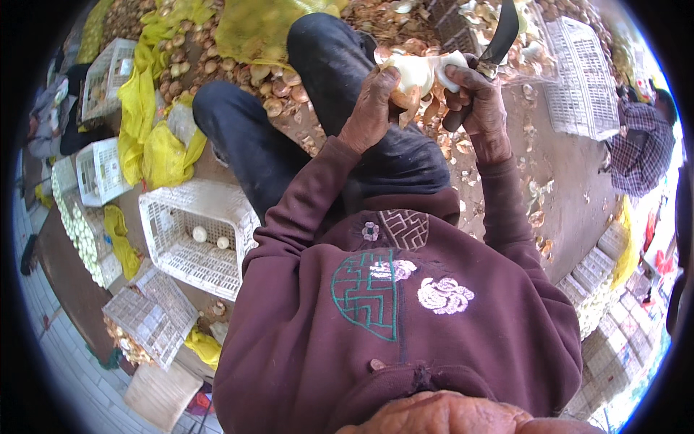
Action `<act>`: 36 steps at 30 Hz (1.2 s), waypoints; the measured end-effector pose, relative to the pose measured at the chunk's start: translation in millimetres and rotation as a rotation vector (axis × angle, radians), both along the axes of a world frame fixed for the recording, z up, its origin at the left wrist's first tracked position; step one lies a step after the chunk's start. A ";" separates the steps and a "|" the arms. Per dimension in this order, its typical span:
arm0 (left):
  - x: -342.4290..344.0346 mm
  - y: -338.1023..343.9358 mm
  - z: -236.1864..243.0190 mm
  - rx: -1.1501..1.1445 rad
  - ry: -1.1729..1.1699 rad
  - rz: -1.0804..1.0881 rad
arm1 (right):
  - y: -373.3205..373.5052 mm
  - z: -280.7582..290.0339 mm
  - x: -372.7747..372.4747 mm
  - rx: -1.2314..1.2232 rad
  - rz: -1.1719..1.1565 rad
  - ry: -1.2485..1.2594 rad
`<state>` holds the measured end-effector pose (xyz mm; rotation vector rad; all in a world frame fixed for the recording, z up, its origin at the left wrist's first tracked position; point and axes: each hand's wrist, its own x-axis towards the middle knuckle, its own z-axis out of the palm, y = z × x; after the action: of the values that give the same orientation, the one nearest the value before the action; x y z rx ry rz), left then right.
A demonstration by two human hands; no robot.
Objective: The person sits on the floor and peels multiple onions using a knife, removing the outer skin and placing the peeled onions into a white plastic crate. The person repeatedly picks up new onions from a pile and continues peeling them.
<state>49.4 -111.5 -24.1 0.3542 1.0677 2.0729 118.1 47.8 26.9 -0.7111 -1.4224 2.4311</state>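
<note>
Above my knees, my left hand (pixel 373 107) is closed around a partly peeled white onion (pixel 416 74), with brown skin (pixel 409 101) hanging from its lower side. My right hand (pixel 480 105) grips a knife with a dark curved blade (pixel 504 32) pointing up and away from the onion. The dark handle (pixel 455 119) shows below the palm. The thumb and fingers of that same hand also pinch a pale outer layer (pixel 450 69) at the onion's right side.
Unpeeled onions (pixel 280 88) lie past my knees beside a yellow mesh bag (pixel 254 32). A white crate (pixel 195 192) holding two peeled onions stands left. Another white crate (pixel 582 79) is far right, near a person in a checked shirt (pixel 640 148). Skins (pixel 531 210) litter the floor.
</note>
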 end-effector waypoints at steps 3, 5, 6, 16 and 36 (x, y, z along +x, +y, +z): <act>6.6 22.3 11.7 0.048 -0.027 0.089 | 48.9 -33.3 10.7 -0.314 0.014 0.055; -1.2 30.2 30.0 0.115 -0.314 0.121 | 78.8 -30.9 18.9 -0.557 0.153 0.205; -4.9 34.9 40.5 0.150 -0.458 0.144 | 100.8 -32.3 20.9 -0.387 -0.019 0.187; -32.4 46.7 18.6 -0.182 0.613 -0.045 | 83.8 -32.1 8.8 0.517 0.086 -0.097; 2.9 5.9 2.5 -0.339 0.593 0.162 | -40.5 -40.2 13.8 0.257 -0.074 -0.046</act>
<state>52.3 -105.6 -21.6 0.7564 1.8199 1.9149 131.9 7.3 -13.4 -0.7471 -1.6559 2.1367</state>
